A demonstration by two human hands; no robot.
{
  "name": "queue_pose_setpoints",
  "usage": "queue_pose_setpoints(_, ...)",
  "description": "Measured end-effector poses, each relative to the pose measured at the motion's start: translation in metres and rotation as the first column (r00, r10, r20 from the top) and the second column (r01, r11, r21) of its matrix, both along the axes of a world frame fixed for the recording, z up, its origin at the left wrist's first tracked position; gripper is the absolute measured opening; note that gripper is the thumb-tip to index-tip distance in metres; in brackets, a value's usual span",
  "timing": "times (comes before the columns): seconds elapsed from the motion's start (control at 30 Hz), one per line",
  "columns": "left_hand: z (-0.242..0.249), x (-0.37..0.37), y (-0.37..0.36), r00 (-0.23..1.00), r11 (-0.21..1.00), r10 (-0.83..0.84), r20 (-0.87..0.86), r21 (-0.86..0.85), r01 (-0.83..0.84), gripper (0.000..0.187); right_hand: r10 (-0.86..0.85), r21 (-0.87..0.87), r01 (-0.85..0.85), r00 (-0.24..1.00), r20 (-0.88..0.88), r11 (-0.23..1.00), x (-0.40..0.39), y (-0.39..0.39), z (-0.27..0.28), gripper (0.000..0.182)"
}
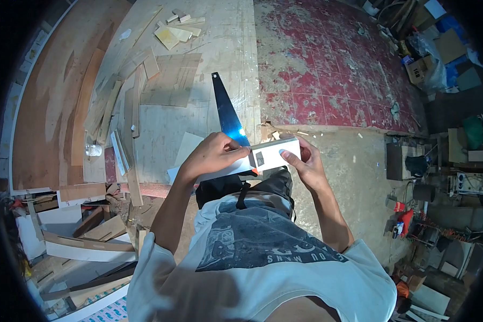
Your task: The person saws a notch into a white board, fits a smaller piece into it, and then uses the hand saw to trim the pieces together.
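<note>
In front of my waist is a white board-like piece with a small dark rectangular patch near its middle. The fingers of my right hand wrap its right end, thumb on the white face. My left hand grips it further left, thumb and fingers pinched at its upper edge; part of the piece is hidden behind that hand. Beyond my hands a handsaw lies with its dark blade pointing away from me. A bit of orange, perhaps its handle, shows under the white piece.
A plywood worktop holds offcuts, wood strips and a clear jar. Beside it is a worn red tiled surface. Scrap boards pile up at lower left; tools and boxes line the right side.
</note>
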State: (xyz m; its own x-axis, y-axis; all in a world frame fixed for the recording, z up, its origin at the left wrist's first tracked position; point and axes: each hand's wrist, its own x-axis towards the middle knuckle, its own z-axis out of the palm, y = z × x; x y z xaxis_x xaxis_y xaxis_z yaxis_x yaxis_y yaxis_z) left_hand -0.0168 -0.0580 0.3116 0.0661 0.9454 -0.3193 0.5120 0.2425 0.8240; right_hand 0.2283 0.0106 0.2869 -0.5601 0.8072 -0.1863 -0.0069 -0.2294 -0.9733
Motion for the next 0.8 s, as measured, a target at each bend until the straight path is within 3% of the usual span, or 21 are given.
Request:
queue_pose_setpoints(0.2,-0.01,-0.001,-0.004,0.998,1.0,0.022,0.065,-0.01,-0.021,0.038,0.014,0.066,-0.017,0.999,0.046,0.998,-0.001,-0.003,-0.004,0.06)
queue_pose_setpoints(0.33,-0.018,-0.004,-0.003,0.999,0.999,0.006,0.038,-0.044,-0.004,0.039,0.013,0.072,-0.014,1.0,0.017,0.997,-0.002,-0.004,-0.008,0.059)
queue_pose_setpoints(0.4,-0.023,-0.006,-0.003,0.999,0.999,0.003,0.05,-0.041,-0.001,0.039,0.035,0.138,-0.043,0.997,0.062,0.989,0.0,-0.002,-0.012,0.054)
queue_pose_setpoints(0.73,-0.045,-0.009,-0.007,0.993,0.997,0.065,0.096,-0.037,-0.062,0.037,0.016,0.128,-0.041,0.981,0.196,0.991,-0.005,0.004,-0.017,0.047)
queue_pose_setpoints(0.8,-0.046,-0.011,-0.007,0.994,0.995,0.08,0.077,-0.058,-0.075,0.036,0.003,0.181,-0.058,0.957,0.29,0.982,-0.006,0.005,-0.019,0.047)
